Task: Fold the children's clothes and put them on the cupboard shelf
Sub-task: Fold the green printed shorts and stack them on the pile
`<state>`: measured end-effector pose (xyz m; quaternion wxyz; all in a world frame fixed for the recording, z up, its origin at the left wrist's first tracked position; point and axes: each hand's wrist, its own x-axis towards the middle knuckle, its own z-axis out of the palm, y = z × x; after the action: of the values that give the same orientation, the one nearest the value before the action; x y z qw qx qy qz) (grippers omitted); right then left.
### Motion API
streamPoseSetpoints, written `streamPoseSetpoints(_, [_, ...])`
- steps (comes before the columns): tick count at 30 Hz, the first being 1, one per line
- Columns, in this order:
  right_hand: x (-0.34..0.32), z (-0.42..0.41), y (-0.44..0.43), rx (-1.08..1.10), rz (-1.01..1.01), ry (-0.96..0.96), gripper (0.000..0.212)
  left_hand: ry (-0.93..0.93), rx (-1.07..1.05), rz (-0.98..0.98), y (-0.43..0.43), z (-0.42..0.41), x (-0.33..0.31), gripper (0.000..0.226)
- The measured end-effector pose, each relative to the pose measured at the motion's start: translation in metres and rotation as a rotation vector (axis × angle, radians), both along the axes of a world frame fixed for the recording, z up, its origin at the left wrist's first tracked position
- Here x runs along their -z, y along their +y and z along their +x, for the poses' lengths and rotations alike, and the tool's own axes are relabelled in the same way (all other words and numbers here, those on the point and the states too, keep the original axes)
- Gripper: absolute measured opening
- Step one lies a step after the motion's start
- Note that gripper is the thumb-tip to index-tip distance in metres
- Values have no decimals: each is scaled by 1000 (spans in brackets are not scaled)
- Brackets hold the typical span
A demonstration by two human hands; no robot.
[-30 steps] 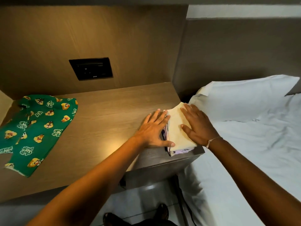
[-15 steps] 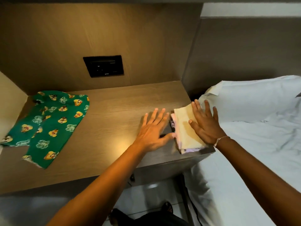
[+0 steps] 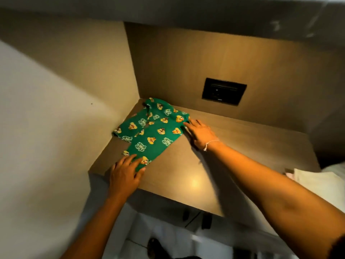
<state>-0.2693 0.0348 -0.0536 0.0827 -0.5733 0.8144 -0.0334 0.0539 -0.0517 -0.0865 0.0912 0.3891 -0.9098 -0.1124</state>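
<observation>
Green children's trousers [image 3: 155, 133] with a yellow cartoon print lie spread on the wooden shelf [image 3: 233, 156], in its far left corner. My left hand [image 3: 125, 172] is at the near leg's hem, fingers on top of the fabric and thumb pressed against its edge. My right hand [image 3: 200, 133] lies flat on the shelf with fingers apart, its tips touching the trousers' right edge near the waist. A folded stack of pale clothes [image 3: 315, 182] sits at the shelf's right end, partly behind my right forearm.
A black socket panel [image 3: 224, 91] is set in the back wall. A beige side wall [image 3: 56, 118] closes the shelf on the left. White bedding [image 3: 334, 168] shows at the far right. Below the shelf edge is the floor with my feet [image 3: 155, 247].
Both hands left the folded pale stack at the right and moved left to the green trousers. The view swung left, so the stack now sits at the right edge.
</observation>
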Motion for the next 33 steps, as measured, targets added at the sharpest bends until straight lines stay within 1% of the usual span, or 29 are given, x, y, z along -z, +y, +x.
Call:
streamPoseSetpoints(1, [-1,-1,-12,-9,3,25,60,33,16,-27,-4,6,2,45])
streamPoseSetpoints(4, [3,-3,-23,-8,-71,84,40,109,35,-80,-5,16,4,36])
streamPoseSetpoints(7, [9,1,-12,19,-186,119,28,131,34,-64,-4,22,6,33])
streamPoseSetpoints(10, [13,13,17,11,-246,114,17,234,29,67,-3,29,2,33])
streamPoseSetpoints(12, [10,24,43,44,-306,30,5,332,-14,193,1,35,-13,31])
streamPoseSetpoints(13, [2,29,57,70,-366,-22,3,392,-45,239,4,38,-24,25])
streamPoseSetpoints(15, [-22,40,82,69,-526,-82,10,528,-76,267,9,44,-51,6])
streamPoseSetpoints(16, [-37,44,92,42,-609,-91,14,579,-69,236,8,44,-65,3])
streamPoseSetpoints(17, [-53,47,99,21,-668,-95,14,598,-67,190,3,40,-77,6])
streamPoseSetpoints(18, [-64,45,101,22,-687,-92,12,589,-63,151,-6,31,-84,6])
streamPoseSetpoints(20, [-75,31,91,94,-599,-70,8,497,-74,129,-28,1,-90,4])
streamPoseSetpoints(22, [-78,10,75,214,-475,-87,9,379,-93,191,-49,-40,-92,3])
streamPoseSetpoints(23, [-83,0,69,279,-454,-108,10,361,-95,223,-57,-62,-95,5])
streamPoseSetpoints(24, [-92,-9,64,338,-471,-124,10,381,-102,239,-62,-82,-102,5])
streamPoseSetpoints(25, [-105,-15,61,387,-517,-120,11,424,-112,230,-65,-99,-113,5])
streamPoseSetpoints(27, [-137,-21,67,420,-663,-60,15,558,-89,140,-68,-123,-142,7])
streamPoseSetpoints(30, [-180,-8,101,382,-872,-12,18,801,14,-17,-55,-127,-186,12])
streamPoseSetpoints(32, [-186,11,137,318,-913,6,15,890,110,-120,-37,-111,-198,12])
streamPoseSetpoints(33, [-178,23,156,276,-900,1,14,885,160,-159,-28,-100,-194,11])
